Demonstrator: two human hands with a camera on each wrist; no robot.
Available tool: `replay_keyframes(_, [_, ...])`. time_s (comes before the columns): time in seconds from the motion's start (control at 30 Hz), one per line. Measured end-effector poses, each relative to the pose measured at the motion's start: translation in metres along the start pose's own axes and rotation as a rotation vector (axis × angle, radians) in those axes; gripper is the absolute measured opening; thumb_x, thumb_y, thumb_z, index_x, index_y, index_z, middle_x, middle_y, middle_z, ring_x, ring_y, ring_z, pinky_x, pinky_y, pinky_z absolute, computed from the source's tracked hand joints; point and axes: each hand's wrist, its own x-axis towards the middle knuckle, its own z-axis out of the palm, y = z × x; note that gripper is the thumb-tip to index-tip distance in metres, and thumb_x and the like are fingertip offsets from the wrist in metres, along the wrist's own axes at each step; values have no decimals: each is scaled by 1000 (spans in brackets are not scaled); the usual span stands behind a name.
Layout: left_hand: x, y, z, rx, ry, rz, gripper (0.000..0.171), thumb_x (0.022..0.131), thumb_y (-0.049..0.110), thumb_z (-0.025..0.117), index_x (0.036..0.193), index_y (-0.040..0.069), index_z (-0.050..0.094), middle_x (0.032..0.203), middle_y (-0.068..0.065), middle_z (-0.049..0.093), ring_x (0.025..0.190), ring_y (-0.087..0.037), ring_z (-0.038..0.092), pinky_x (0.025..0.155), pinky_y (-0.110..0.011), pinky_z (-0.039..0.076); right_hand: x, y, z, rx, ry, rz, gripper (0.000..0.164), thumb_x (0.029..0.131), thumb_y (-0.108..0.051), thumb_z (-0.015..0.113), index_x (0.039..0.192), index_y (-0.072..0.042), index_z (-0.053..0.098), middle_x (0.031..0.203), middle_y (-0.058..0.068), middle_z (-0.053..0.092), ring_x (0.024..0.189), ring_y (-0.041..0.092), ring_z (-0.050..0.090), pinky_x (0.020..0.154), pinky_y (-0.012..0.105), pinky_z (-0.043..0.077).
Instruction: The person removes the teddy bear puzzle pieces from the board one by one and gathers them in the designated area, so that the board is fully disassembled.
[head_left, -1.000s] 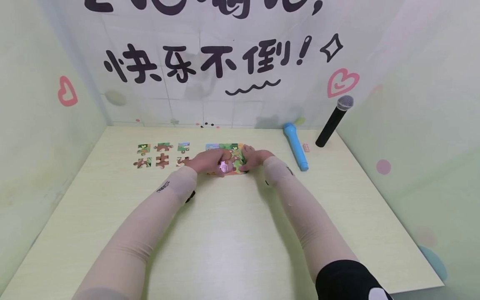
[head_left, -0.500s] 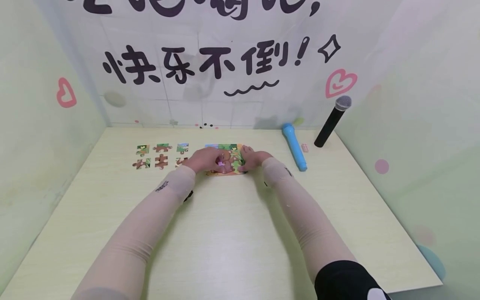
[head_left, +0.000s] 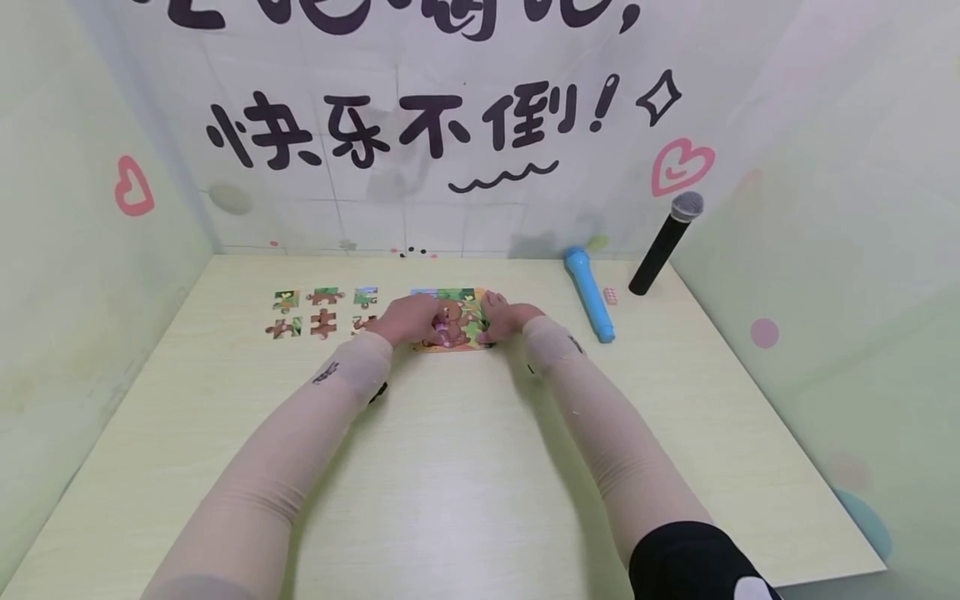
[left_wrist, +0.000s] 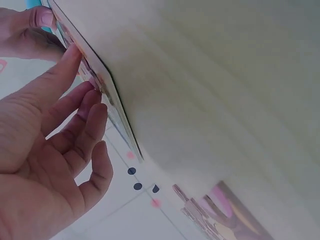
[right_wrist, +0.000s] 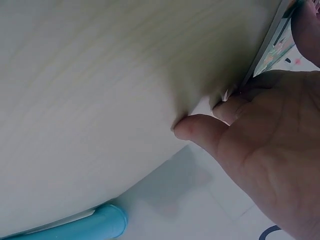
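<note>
A jigsaw puzzle board (head_left: 459,294) with a brown bear picture lies flat toward the back of the table. My left hand (head_left: 408,319) is over its left part, and in the left wrist view the thumb and curled fingers of that hand (left_wrist: 55,135) pinch at a puzzle piece low on the board; the piece is mostly hidden. On the board's right edge rests my right hand (head_left: 510,318), its fingers fairly straight. In the right wrist view the thumb (right_wrist: 200,131) of this hand is extended at the tabletop beside the board.
Loose puzzle pieces (head_left: 323,322) lie in two rows left of the board; the left wrist partly covers one (head_left: 361,322). A blue microphone (head_left: 591,293), a small pink block (head_left: 611,296) and a standing black microphone (head_left: 666,243) are to the right. Walls (head_left: 367,218) enclose the table.
My left hand has drawn slightly left and its fingers have gone down closer to the board, so more of the bear shows. The right hand has stayed on the board's right edge.
</note>
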Motion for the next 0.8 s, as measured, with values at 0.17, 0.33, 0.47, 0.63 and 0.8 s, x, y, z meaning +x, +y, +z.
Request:
replay_keyframes(0.17, [1,-2,1,-35,-15,-13,18,86,20,80,84,13,63,81,0,59,74,-18,51,64,-33,41,-1,0,1,2,6,4,91,105,-46,49,160,1,-6,168,18,-12,155,31,-9,124,45,3])
replay_keyframes(0.33, [-1,-6,0,-46,-18,-9,18,88,17,75,82,14,58,78,0,53,72,-17,47,63,-32,37,1,1,3,-10,6,10,91,105,-46,48,160,1,-7,168,18,-11,155,31,-9,124,45,4])
replay_keyframes(0.47, [-9,-13,-2,-49,-7,1,10,90,20,74,90,13,67,84,-1,59,78,-18,52,68,-34,42,2,1,4,-8,6,4,90,105,-46,48,160,1,-7,168,18,-12,155,31,-9,124,45,3])
replay_keyframes(0.63, [-28,-23,-10,-79,14,5,27,90,19,75,114,9,72,111,-5,70,104,-24,64,90,-43,53,2,1,3,2,0,2,90,105,-44,49,159,2,-7,168,18,-12,155,31,-9,124,43,2])
replay_keyframes(0.8, [-47,-36,-20,-80,32,-10,33,91,21,74,121,7,70,121,-8,69,109,-28,63,94,-48,52,0,0,2,17,3,12,89,105,-44,49,160,0,-7,168,18,-12,155,30,-10,124,43,3])
